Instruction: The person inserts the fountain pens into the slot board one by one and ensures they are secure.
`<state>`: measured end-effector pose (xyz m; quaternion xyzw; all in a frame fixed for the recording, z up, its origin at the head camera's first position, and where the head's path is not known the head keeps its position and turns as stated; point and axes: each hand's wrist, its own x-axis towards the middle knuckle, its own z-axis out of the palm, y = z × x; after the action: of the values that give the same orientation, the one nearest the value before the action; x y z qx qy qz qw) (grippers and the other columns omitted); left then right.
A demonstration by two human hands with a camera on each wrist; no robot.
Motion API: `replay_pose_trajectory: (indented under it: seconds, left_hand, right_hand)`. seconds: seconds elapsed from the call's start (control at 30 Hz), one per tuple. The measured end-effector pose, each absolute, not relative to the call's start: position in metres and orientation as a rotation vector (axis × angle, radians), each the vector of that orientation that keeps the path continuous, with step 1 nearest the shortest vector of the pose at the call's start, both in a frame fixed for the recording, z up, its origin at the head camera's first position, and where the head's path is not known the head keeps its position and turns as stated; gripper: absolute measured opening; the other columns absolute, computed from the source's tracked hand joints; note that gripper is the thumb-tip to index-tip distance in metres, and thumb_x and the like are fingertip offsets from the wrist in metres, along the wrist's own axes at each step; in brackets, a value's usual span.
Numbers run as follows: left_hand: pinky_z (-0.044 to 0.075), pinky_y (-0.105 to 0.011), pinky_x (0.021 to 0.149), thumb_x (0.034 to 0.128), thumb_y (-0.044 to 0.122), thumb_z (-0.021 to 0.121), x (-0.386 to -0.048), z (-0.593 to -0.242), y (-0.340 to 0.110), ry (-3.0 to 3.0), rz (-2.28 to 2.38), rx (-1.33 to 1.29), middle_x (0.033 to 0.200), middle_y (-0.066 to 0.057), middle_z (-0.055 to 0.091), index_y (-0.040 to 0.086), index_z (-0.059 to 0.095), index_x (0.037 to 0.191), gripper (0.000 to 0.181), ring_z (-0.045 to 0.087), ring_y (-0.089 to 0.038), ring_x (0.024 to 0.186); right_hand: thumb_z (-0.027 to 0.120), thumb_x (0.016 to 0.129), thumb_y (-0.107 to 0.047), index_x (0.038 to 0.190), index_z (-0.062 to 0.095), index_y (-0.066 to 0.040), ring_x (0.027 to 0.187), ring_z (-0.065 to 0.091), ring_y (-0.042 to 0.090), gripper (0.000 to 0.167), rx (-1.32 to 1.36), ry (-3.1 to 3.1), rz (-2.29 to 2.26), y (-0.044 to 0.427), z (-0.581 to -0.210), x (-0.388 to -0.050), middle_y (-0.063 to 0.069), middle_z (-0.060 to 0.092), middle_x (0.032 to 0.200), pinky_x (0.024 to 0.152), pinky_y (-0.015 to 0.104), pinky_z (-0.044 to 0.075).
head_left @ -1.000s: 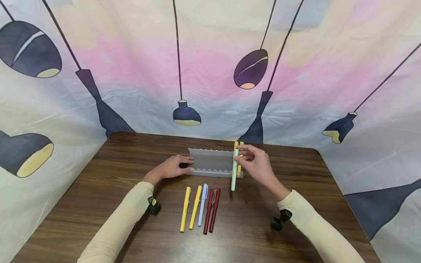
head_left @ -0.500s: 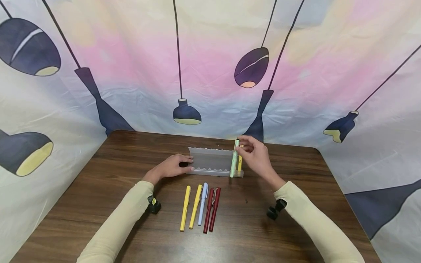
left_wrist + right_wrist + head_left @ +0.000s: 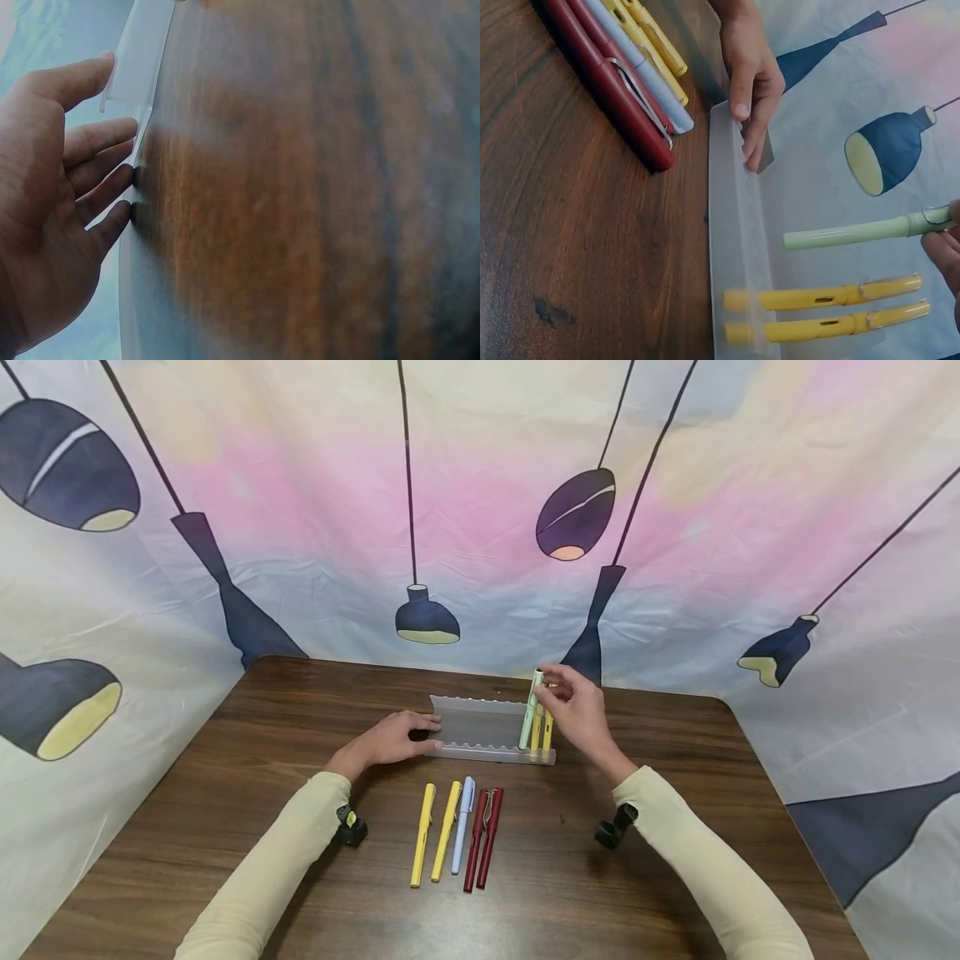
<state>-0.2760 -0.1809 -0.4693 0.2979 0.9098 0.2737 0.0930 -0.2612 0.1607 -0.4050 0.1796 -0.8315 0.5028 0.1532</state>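
My right hand [image 3: 581,706] pinches a light green pen [image 3: 531,710] near its clip end, tilted above the clear notched tray [image 3: 480,753]. In the right wrist view the green pen [image 3: 847,233] hangs beside two yellow pens [image 3: 817,298] that lie across the tray's right end. At the tray's left end rests my left hand [image 3: 386,739], its thumb and fingers touching the edge. The left wrist view shows that hand [image 3: 60,165] with fingers fairly straight against the clear plastic [image 3: 139,60].
In front of the tray on the wooden table [image 3: 337,902] lie two yellow pens [image 3: 423,835], a light blue pen [image 3: 462,827] and two dark red pens [image 3: 491,839]. A patterned cloth [image 3: 300,485] hangs behind the table.
My right hand has carried the green pen up and back, then slightly left, from in front of the yellow pens to beside them over the tray. My left hand has stayed put.
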Motion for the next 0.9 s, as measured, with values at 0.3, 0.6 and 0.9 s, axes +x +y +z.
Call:
replay_pose_trajectory:
  seconds: [0.3, 0.6, 0.9]
  left_hand:
    - [0.036, -0.058, 0.116, 0.1021, 0.041, 0.062, -0.276, -0.470, -0.182, 2.695, 0.806, 0.875, 0.153, -0.016, 0.051, 0.002, 0.062, 0.140, 0.055, 0.042, -0.040, 0.144]
    - [0.036, -0.057, 0.116, 0.1014, 0.044, 0.062, -0.278, -0.471, -0.182, 2.696, 0.807, 0.869, 0.153, -0.014, 0.051, 0.003, 0.063, 0.140, 0.056, 0.042, -0.038, 0.145]
    - [0.037, -0.057, 0.115, 0.1016, 0.043, 0.062, -0.278, -0.473, -0.183, 2.710, 0.808, 0.891, 0.152, -0.015, 0.052, 0.002, 0.063, 0.139, 0.055, 0.043, -0.039, 0.144]
  right_hand:
    - [0.072, 0.098, -0.019, 0.131, 0.069, -0.013, 0.100, 0.074, 0.022, 0.034, 0.480, -2.365, 1.435, 0.159, -0.419, -0.271, 0.010, 0.073, 0.115, 0.080, 0.036, 0.059]
    - [0.072, 0.098, -0.020, 0.132, 0.068, -0.009, 0.099, 0.074, 0.026, 0.036, 0.484, -2.395, 1.389, 0.157, -0.429, -0.268, 0.012, 0.073, 0.112, 0.082, 0.041, 0.060]
    - [0.072, 0.098, -0.023, 0.133, 0.068, -0.015, 0.095, 0.074, 0.022, 0.036, 0.468, -2.450, 1.378, 0.156, -0.433, -0.264, 0.010, 0.074, 0.114, 0.071, 0.038, 0.060]
